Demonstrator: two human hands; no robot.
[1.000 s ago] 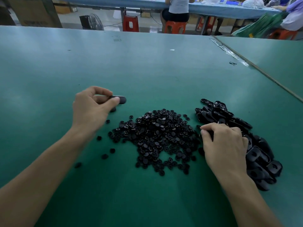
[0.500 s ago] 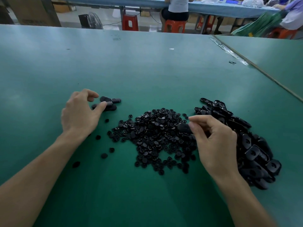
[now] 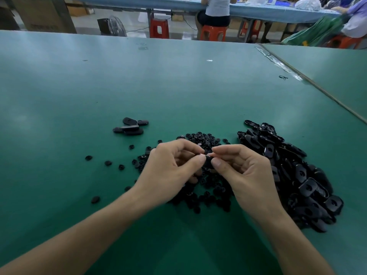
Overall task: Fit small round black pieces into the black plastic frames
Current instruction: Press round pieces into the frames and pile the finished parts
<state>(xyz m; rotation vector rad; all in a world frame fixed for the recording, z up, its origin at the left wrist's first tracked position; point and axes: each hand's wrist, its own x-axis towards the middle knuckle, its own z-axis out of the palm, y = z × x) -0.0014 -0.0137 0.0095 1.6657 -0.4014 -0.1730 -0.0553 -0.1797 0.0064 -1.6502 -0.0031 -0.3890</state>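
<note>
Stretching toward orange stools, the green table carries round black pieces.

1 head-worn wide-angle view looks forward and down across the green table, close above the left hand and right hand pinching a black plastic frame. Its top edge catches what seems a distant workbench.

Fingertips hide most of the black piece.
</note>
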